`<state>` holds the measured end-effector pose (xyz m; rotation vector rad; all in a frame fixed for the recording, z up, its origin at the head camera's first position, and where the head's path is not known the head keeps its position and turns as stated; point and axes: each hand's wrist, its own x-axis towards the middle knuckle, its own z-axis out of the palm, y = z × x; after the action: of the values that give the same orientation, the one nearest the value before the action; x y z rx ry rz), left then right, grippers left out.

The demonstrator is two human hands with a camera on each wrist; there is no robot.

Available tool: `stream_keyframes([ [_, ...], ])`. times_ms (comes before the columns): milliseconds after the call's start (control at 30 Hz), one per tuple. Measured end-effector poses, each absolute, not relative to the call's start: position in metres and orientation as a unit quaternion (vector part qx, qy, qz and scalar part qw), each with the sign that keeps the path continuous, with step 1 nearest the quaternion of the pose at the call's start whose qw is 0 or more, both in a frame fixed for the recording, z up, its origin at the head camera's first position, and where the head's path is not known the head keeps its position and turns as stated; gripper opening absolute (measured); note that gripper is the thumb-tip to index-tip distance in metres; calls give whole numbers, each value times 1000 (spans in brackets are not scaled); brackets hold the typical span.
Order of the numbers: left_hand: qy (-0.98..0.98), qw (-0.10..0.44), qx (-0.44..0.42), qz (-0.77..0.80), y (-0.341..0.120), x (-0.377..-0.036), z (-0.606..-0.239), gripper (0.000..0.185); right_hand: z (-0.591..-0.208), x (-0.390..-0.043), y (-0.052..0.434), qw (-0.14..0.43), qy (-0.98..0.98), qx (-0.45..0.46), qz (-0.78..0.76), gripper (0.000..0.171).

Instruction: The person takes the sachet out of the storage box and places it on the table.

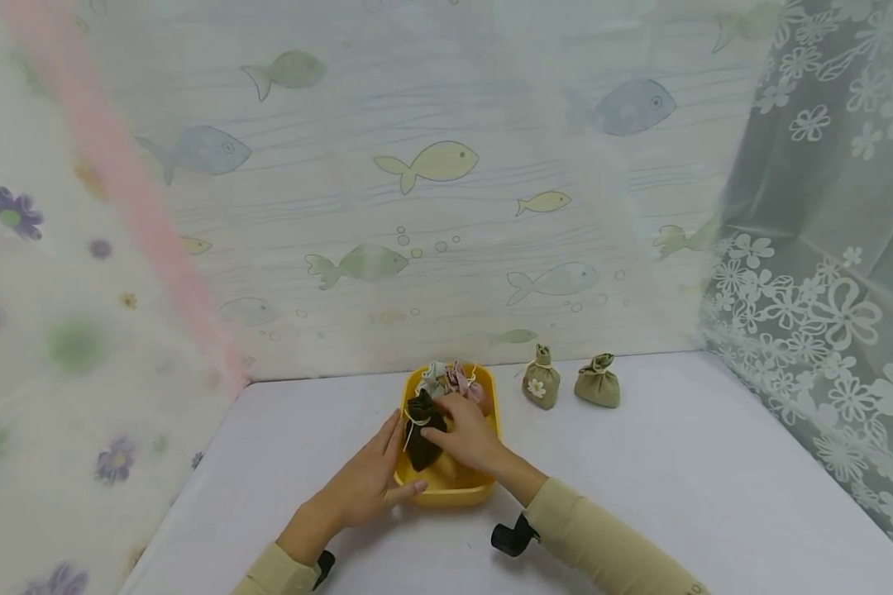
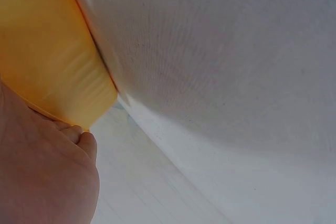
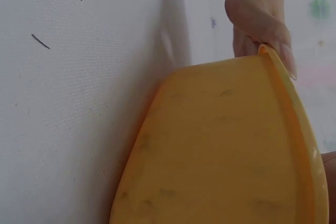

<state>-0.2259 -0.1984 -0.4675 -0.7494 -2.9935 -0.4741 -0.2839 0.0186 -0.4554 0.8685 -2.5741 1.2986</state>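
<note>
A yellow plastic tray (image 1: 456, 497) stands on the white table. My left hand (image 1: 359, 479) holds it at the left side, its thumb over the near rim and its fingers along the outer wall. My right hand (image 1: 465, 430) is over the tray and pinches a small black drawstring pouch (image 1: 422, 450) between thumb and fingers. Behind it in the tray lie a pale green pouch (image 1: 433, 378) and a pink pouch (image 1: 479, 392). The right wrist view shows the tray's near wall (image 3: 220, 145) and the left thumb hooked over its rim; the black pouch is hidden there.
Right of the tray, near the table's back edge, stand an olive pouch with a white flower (image 1: 542, 382) and a plain olive pouch (image 1: 598, 385). A fish-patterned curtain (image 1: 446, 215) hangs behind the table, with more curtains at both sides.
</note>
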Motion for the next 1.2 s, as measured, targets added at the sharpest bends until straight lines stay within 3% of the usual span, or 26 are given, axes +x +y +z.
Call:
stream_keyframes([
  [867, -957, 13, -246, -153, -199, -229, -465, 102, -459, -292, 8, 77, -874, 273, 394, 13],
  [1200, -957, 18, -243, -155, -199, -226, -469, 103, -456, -283, 12, 78, -856, 277, 430, 16],
])
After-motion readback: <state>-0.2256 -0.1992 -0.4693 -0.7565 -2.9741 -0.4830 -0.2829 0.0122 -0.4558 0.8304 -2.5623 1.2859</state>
